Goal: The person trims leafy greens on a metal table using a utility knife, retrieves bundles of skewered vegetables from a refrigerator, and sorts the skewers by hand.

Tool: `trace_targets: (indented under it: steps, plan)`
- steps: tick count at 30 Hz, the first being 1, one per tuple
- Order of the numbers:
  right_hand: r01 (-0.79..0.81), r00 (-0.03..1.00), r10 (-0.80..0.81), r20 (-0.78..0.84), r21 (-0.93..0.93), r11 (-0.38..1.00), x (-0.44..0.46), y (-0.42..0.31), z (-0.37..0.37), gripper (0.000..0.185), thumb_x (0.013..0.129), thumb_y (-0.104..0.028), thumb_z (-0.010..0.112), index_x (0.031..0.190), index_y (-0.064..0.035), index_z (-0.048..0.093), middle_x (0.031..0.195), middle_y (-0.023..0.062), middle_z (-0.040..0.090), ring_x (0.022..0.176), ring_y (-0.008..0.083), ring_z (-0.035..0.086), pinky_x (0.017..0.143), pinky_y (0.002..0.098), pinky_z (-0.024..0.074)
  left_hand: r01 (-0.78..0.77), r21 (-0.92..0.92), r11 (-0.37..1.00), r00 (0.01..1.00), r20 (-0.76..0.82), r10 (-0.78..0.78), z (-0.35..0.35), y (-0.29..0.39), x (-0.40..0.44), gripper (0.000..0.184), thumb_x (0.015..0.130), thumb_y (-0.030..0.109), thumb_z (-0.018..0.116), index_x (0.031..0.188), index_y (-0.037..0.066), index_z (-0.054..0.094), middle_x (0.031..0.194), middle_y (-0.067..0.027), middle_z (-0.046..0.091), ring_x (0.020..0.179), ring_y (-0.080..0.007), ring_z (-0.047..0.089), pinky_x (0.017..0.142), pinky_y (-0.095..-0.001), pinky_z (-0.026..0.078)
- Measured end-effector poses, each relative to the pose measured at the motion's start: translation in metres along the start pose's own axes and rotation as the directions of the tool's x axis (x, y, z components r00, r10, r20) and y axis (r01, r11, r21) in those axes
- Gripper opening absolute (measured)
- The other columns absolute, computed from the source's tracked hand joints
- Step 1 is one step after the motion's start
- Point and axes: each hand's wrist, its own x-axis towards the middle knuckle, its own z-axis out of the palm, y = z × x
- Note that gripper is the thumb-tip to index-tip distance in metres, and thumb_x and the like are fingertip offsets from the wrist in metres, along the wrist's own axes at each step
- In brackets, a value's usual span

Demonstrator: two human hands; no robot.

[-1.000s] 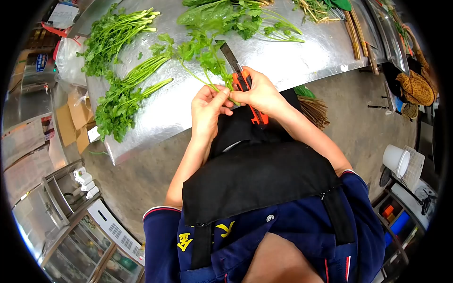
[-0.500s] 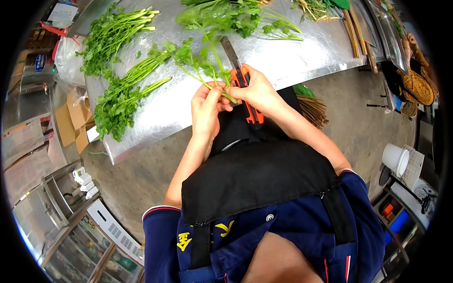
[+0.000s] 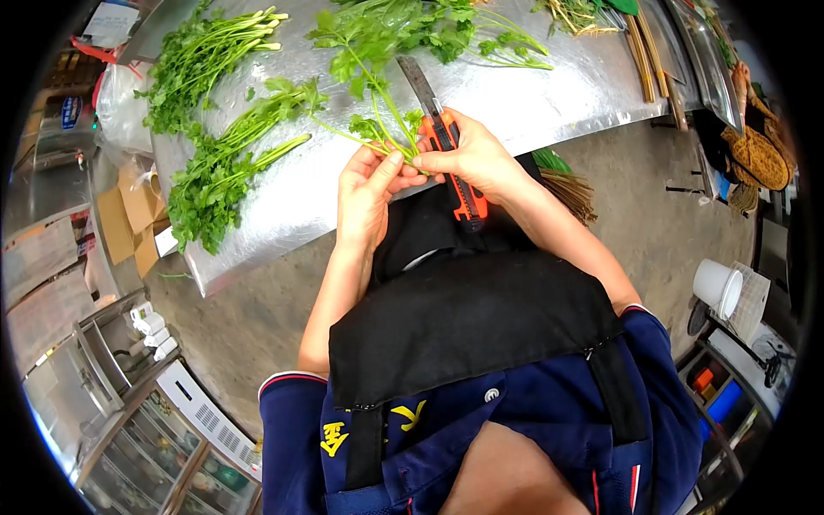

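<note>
Taking 12 as the top of the view, the left hand (image 3: 366, 190) pinches a leafy sprig (image 3: 375, 81) between thumb and fingertips near its stem ends, while the right hand (image 3: 481, 163) sets its thumb against the same ends and curls its other fingers about a utility knife (image 3: 443, 136); some fingertips are hidden. Both hands touch the sprig, so neither is nearer: the left comes in from 8 o'clock, the right from 3. The sprig's long axis runs from the fingers toward 11, with one thin side stem branching toward 10. The knife lies almost parallel, just on its right, its flat grey blade extended toward 11 and its orange-and-black ridged handle poking out below the palm toward 5. The stems look slender, smooth and pliant; the leaves are frilly, soft and bright green. At 9 lies a herb bunch (image 3: 249, 163), pale stem ends toward 2 and leaves spreading toward the table edge; at 10 is a fuller bunch (image 3: 215, 64). Broader greens (image 3: 442, 30) sit at 12, on the scuffed, shiny metal table (image 3: 549, 103). Farther out, straight wooden sticks (image 3: 645, 56) lie at 2, a bundle of stiff brown bristles (image 3: 568, 190) shows just past 3, and a creased cardboard box (image 3: 129, 210) stands between 8 and 9.
</note>
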Motion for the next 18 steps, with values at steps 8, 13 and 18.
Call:
trace_targets:
  steps: [8,13,18]
  plan:
    - [0.022,1.000,-0.022,-0.008,0.039,0.999,0.002,0.002,0.003,0.032,0.067,0.001,0.068,0.093,0.0003,0.049,0.076,0.0042,0.056,0.060,0.0103,0.054,0.052,0.0227,0.0437,0.053,-0.010,0.999,0.998,-0.015,-0.053,0.001,0.001,-0.001,0.017,0.088,0.012,0.054,0.096,-0.003,0.053,0.084,-0.0128,0.061,0.070,-0.0171,0.061,0.067,-0.0308,0.055]
    - [-0.059,0.998,0.057,0.023,0.141,0.988,0.003,0.002,0.003,0.028,0.070,-0.003,0.066,0.092,0.0010,0.049,0.072,0.0046,0.055,0.058,0.0107,0.053,0.051,0.0233,0.0431,0.028,-0.033,0.999,0.999,-0.046,-0.029,-0.001,-0.004,0.000,0.016,0.089,0.013,0.053,0.094,-0.002,0.052,0.082,-0.0126,0.061,0.069,-0.0177,0.061,0.066,-0.0298,0.055]
    - [-0.080,0.997,0.081,0.018,-0.060,0.995,0.018,0.005,-0.004,0.027,0.072,-0.006,0.067,0.091,-0.0017,0.048,0.070,0.0040,0.054,0.056,0.0101,0.052,0.051,0.0229,0.0433,0.141,0.156,0.978,0.980,-0.161,-0.116,0.001,0.003,-0.003,0.025,0.088,0.018,0.055,0.100,-0.004,0.052,0.081,-0.0116,0.061,0.066,-0.0153,0.060,0.062,-0.0270,0.054]
